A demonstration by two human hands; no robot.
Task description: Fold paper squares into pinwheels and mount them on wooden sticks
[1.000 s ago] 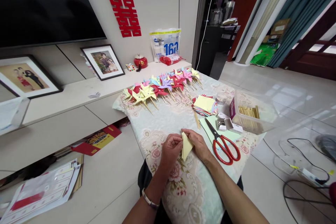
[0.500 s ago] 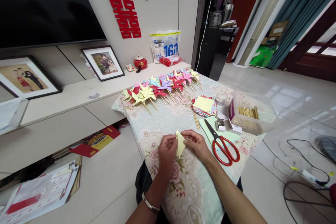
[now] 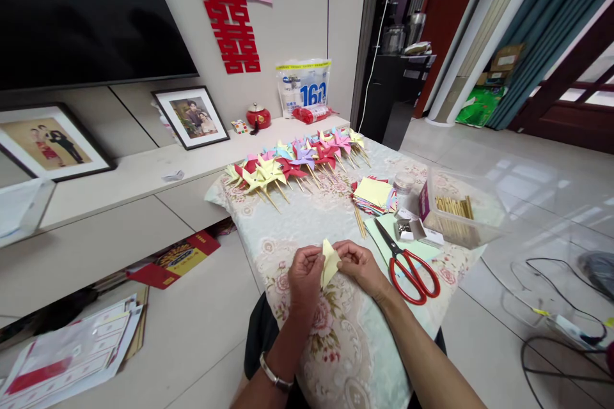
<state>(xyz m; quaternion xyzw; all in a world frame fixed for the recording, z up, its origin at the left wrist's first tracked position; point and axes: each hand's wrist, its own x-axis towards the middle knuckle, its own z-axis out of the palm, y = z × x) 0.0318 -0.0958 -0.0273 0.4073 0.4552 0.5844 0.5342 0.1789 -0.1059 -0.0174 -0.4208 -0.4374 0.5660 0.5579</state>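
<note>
We hold a folded yellow paper [image 3: 329,262] between both hands above the floral tablecloth [image 3: 307,217]; our left hand [image 3: 305,275] pinches its left edge with fingers closed on it, and our right hand [image 3: 359,265] grips the right edge likewise; red scissors [image 3: 407,262] lie just right of that hand; a row of paper pinwheels [image 3: 297,163] lies farther back, with a stack of paper squares [image 3: 373,193] nearer us.

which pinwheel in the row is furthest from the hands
The pale yellow paper pinwheel at the far right end of the row, beside the pink one; the yellow pinwheels at the left end lie nearer.
</note>
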